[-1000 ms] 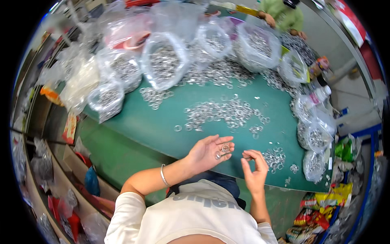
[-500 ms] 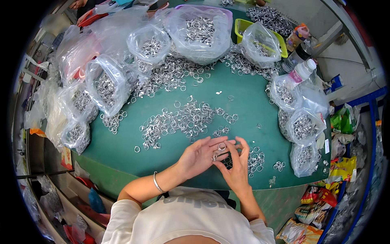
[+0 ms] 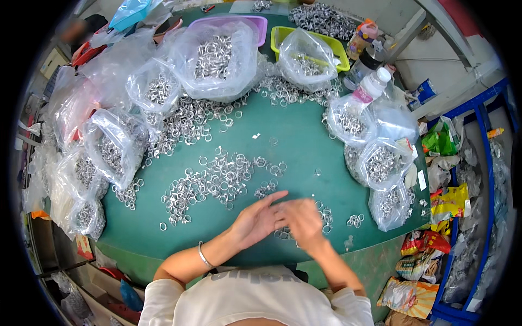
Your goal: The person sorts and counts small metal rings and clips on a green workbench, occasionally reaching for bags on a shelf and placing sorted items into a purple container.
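My left hand (image 3: 254, 224) is held palm up above the near part of the green table, fingers stretched out, with a silver bangle on its wrist. Over its fingertips lies my right hand (image 3: 305, 221), smeared by motion, so its fingers and anything between them cannot be made out. No ring shows in the left palm. Just beyond both hands a loose pile of silver rings (image 3: 217, 182) is spread on the table. A smaller group of rings (image 3: 325, 216) lies partly hidden behind my right hand, and a little cluster of rings (image 3: 355, 220) sits farther right.
Clear plastic bags of rings line the left, such as one bag (image 3: 111, 152), and the right, such as another bag (image 3: 380, 163). At the back stand a purple basin (image 3: 262, 30) and a yellow-green basin (image 3: 341, 54). A white bottle (image 3: 374, 84) stands at the right.
The view has shifted, so the table's things sit farther left. My right hand has turned over and moved across my left fingers; the rings seen at the fingertips no longer show.
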Tool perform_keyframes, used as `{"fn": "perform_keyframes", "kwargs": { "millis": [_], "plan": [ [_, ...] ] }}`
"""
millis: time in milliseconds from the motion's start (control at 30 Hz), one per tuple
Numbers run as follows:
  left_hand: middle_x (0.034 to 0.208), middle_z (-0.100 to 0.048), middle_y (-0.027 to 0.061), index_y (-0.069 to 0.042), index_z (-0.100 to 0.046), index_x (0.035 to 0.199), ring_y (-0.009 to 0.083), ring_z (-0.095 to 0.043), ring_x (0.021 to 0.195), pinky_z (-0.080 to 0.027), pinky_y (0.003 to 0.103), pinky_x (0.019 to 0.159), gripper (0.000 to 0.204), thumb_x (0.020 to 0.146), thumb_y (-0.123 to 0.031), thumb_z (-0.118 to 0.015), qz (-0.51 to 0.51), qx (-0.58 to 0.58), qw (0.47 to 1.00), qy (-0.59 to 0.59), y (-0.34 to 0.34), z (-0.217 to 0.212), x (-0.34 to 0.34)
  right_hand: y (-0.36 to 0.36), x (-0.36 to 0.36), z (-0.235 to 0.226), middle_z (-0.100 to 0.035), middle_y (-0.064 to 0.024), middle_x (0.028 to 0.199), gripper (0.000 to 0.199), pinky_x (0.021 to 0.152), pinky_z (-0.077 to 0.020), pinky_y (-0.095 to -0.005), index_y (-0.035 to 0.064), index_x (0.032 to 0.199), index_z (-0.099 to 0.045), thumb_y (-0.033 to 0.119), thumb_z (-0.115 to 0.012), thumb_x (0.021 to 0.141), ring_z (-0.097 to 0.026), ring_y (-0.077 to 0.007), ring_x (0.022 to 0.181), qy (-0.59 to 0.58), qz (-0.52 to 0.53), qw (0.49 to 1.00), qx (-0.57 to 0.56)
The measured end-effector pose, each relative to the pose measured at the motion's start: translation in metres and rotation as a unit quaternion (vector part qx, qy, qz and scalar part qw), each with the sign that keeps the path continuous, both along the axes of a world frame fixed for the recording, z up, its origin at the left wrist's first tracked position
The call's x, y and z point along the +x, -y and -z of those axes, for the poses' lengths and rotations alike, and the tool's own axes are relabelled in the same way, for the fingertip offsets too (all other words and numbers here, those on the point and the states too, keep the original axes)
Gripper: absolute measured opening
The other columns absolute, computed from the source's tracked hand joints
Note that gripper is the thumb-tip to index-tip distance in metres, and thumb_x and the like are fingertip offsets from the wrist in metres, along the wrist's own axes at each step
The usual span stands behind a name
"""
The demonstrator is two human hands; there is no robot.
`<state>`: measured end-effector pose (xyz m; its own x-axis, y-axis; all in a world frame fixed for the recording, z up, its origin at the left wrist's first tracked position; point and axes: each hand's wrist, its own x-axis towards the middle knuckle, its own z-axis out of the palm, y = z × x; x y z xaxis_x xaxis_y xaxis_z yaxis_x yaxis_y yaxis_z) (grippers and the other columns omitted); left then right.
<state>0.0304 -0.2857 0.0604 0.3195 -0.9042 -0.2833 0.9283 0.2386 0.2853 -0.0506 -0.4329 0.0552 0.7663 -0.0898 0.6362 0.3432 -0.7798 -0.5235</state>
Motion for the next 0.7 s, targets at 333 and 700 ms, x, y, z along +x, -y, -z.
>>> {"fn": "perform_keyframes", "kwargs": {
  "millis": [333, 700],
  "plan": [
    [0.110, -0.061, 0.0094, -0.001, -0.057, 0.117, 0.0187, -0.058, 0.102, -0.045, 0.031, 0.091, 0.026, 0.095, -0.012, -0.050, -0.034, 0.212, 0.930, 0.298, -0.009, 0.006, 0.001, 0.182, 0.086, -0.044, -0.064, -0.0131, 0.090, 0.012, 0.077, -0.0428, -0.0417, 0.0003, 0.091, -0.065, 0.009, -0.061, 0.084, -0.059, -0.0310, 0.083, -0.091, 0.344, 0.891, -0.281],
    [0.125, -0.047, 0.0178, 0.001, -0.048, 0.124, 0.0317, -0.048, 0.111, -0.042, 0.038, 0.094, 0.051, 0.078, -0.006, -0.069, 0.010, 0.279, 0.607, 0.744, -0.012, 0.010, -0.026, 0.079, -0.059, -0.032, -0.065, -0.0169, 0.096, 0.014, 0.082, -0.0470, -0.0364, -0.0032, 0.096, -0.064, 0.001, -0.061, 0.082, -0.061, -0.0329, 0.091, -0.331, 0.106, 0.932, 0.100]
  ]
}}
